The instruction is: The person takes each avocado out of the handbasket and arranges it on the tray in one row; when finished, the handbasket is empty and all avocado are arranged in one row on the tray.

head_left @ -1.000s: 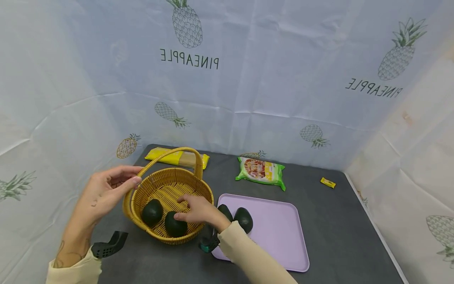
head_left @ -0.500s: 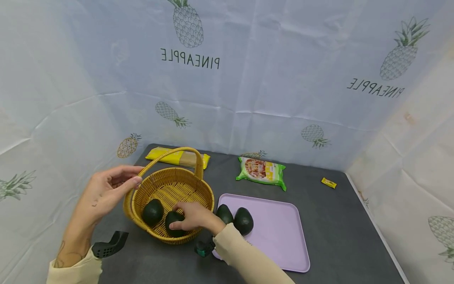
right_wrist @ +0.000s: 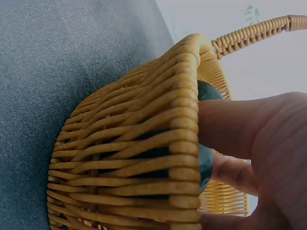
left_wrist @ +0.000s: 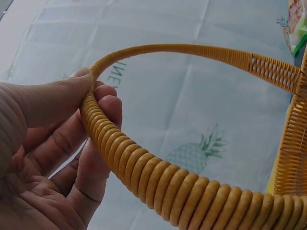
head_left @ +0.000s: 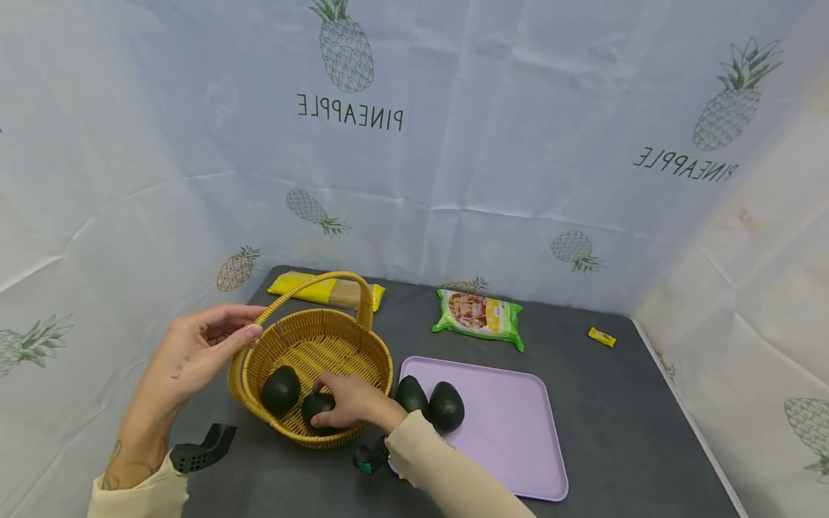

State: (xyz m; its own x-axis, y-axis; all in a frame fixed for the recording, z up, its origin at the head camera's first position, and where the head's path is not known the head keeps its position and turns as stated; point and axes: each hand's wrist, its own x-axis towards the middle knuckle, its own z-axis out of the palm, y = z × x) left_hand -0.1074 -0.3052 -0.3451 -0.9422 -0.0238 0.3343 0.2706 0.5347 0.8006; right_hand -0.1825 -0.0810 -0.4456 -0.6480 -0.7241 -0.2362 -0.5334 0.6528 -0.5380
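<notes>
A woven yellow wicker basket stands at left centre in the head view. My left hand pinches its arched handle between thumb and fingers. Inside the basket my right hand holds a dark green avocado, thumb at its near side and fingers curled over the far side. In the right wrist view this avocado shows partly behind the basket's rim and weave. Another avocado lies to its left in the basket.
A lilac tray sits right of the basket, with two avocados at its left side. Behind are a yellow packet, a green food packet and a small yellow wrapper. A pineapple-print curtain surrounds the table.
My right hand has moved from above the right-hand avocado in the basket down onto it, and its fingers have curled round it. My left hand has stayed on the handle.
</notes>
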